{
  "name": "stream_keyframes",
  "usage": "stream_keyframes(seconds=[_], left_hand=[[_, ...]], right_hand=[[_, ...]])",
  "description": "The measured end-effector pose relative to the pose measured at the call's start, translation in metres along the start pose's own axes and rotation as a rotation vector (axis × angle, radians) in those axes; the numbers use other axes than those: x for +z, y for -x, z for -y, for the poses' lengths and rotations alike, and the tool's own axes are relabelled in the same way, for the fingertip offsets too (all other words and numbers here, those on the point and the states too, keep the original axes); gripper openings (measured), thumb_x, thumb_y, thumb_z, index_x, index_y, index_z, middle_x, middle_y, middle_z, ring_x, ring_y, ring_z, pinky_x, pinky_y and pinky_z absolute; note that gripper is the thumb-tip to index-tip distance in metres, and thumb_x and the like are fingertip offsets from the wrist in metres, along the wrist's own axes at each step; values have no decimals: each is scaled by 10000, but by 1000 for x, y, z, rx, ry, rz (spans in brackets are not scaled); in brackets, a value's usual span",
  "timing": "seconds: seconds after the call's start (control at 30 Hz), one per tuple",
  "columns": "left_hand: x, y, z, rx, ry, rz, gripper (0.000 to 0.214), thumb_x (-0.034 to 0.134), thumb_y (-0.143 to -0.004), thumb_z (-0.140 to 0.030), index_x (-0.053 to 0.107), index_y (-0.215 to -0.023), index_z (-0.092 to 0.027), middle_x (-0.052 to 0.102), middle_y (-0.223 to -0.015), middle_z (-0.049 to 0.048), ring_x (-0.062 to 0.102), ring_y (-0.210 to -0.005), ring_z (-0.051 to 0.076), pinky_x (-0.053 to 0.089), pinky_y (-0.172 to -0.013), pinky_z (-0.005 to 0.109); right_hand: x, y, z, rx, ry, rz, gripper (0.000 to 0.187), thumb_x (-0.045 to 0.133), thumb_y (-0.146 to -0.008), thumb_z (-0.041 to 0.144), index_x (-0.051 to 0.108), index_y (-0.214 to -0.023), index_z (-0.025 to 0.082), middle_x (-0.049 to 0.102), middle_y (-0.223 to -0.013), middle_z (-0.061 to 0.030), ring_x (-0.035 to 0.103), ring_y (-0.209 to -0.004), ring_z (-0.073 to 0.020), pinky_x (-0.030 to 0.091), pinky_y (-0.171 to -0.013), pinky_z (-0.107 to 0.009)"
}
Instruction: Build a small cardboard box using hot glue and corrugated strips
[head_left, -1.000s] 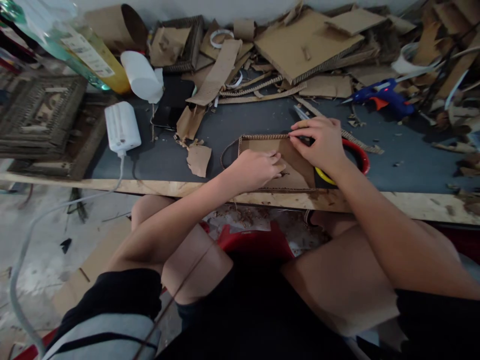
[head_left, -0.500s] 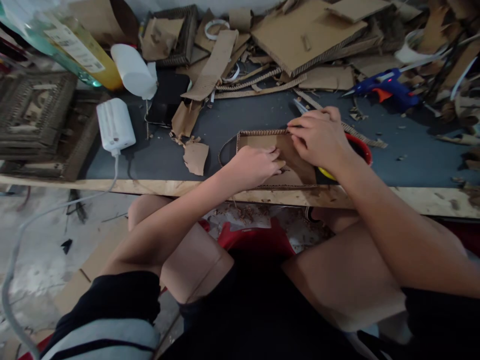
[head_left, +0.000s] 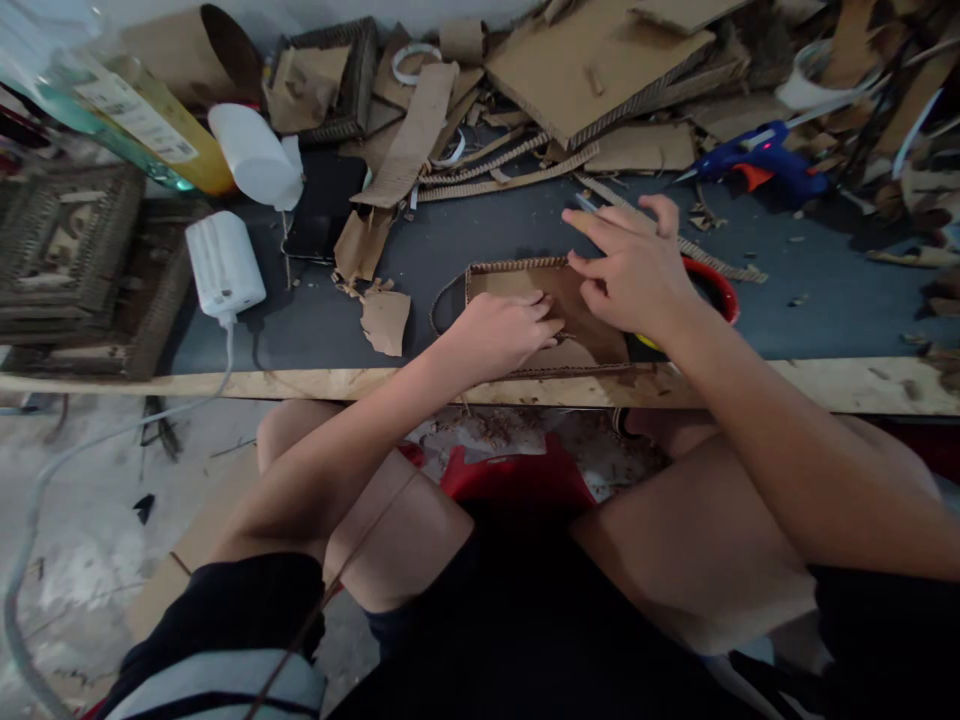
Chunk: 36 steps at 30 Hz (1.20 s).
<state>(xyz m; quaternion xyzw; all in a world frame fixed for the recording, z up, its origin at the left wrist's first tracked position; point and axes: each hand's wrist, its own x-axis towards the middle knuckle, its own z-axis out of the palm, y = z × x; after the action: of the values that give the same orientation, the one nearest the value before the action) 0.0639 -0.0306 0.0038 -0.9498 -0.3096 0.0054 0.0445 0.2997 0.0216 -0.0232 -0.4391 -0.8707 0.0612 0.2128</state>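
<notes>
A flat brown cardboard panel (head_left: 574, 300) edged with a corrugated strip lies on the dark mat near the table's front edge. My left hand (head_left: 501, 332) lies on the panel, fingers loosely spread and pressing it down. My right hand (head_left: 634, 268) hovers at the panel's far right corner, index finger stretched out and the other fingers partly lifted, nothing visibly gripped in it. Under my right wrist sits a red-rimmed round object with yellow inside (head_left: 712, 287), mostly hidden. A thin cord loop (head_left: 436, 300) curves off the panel's left edge.
A blue glue gun (head_left: 757, 165) lies at the back right among heaped cardboard scraps (head_left: 600, 70). A white power adapter (head_left: 223, 264) with cable, a white bottle (head_left: 255, 155), a yellow-green bottle (head_left: 142, 125) and woven cardboard frames (head_left: 71, 250) stand left. A torn scrap (head_left: 385, 320) lies beside the panel.
My right hand has lifted off the panel's corrugated top edge and opened, its index finger now stretched out. The left hand stays on the panel. The view shifted slightly.
</notes>
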Motion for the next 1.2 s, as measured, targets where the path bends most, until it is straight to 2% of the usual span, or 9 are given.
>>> stream_keyframes(seconds=[0.1, 0.23, 0.37, 0.53, 0.7, 0.73, 0.9, 1.03, 1.2], left_hand=[[2, 1, -1, 14, -28, -19, 286, 591, -1180, -279, 798, -1337, -159, 788, -1444, 151, 751, -1383, 265, 670, -856, 330], [6, 1, 0, 26, -28, -56, 262, 630, -1164, -273, 802, -1331, -167, 797, -1433, 132, 783, -1325, 255, 673, -845, 310], [6, 0, 0, 24, -22, -54, 277, 611, -1169, -257, 796, -1353, -162, 781, -1456, 154, 772, -1348, 266, 680, -847, 311], [2, 0, 0, 22, -22, -20, 288, 592, -1177, -260, 791, -1357, -155, 778, -1457, 164, 757, -1377, 276, 684, -876, 325], [1, 1, -1, 31, -42, -9, 303, 573, -1186, -258, 781, -1371, -140, 758, -1480, 194, 766, -1361, 276, 669, -875, 314], [1, 1, -1, 28, -39, -10, 299, 577, -1184, -254, 779, -1372, -138, 760, -1478, 193, 772, -1348, 275, 663, -872, 310], [-3, 0, -4, 1, -16, 14, 294, 570, -1186, -249, 782, -1362, -145, 769, -1467, 179, 788, -1306, 271, 648, -841, 315], [-3, -2, -4, 1, -20, 24, 326, 539, -1199, -262, 781, -1386, -150, 761, -1478, 184, 768, -1349, 275, 662, -882, 330], [-4, -1, -3, 4, -11, 16, 322, 557, -1194, -256, 793, -1397, -174, 754, -1498, 174, 762, -1366, 268, 667, -931, 322]], right_hand=[[-2, 0, 3, -9, 37, -6, 220, 600, -992, 198, 807, -942, 255, 551, -1712, -50, 527, -1516, -452, 264, -1278, -823], [4, 0, -5, 51, 11, -27, 160, 697, -963, 257, 825, -1049, 299, 555, -1706, -30, 511, -1524, -453, 342, -1243, -820], [7, 2, -6, 61, 53, -17, 232, 708, -949, 221, 818, -1146, 272, 489, -1761, -57, 462, -1589, -453, 308, -1289, -796], [2, 0, -3, 109, 99, -20, 245, 715, -944, 196, 864, -1138, 210, 450, -1779, -118, 465, -1595, -468, 302, -1324, -747], [6, -4, -11, 165, 50, -60, 302, 618, -1020, 212, 886, -1096, 329, 515, -1733, 22, 496, -1569, -442, 353, -1286, -760], [8, -6, -12, 178, 44, -56, 287, 631, -1016, 213, 888, -1066, 332, 526, -1724, 25, 498, -1565, -442, 344, -1289, -760], [12, -11, -9, 201, 40, -27, 146, 729, -989, 273, 866, -1003, 223, 559, -1700, -108, 495, -1552, -488, 313, -1288, -773], [17, -9, -9, 142, 35, -51, 198, 637, -1053, 335, 828, -1013, 303, 586, -1680, -29, 496, -1563, -440, 339, -1288, -752], [30, -9, -19, 185, -11, -105, 276, 545, -1083, 458, 808, -1018, 405, 661, -1588, 33, 519, -1518, -407, 372, -1265, -732]])
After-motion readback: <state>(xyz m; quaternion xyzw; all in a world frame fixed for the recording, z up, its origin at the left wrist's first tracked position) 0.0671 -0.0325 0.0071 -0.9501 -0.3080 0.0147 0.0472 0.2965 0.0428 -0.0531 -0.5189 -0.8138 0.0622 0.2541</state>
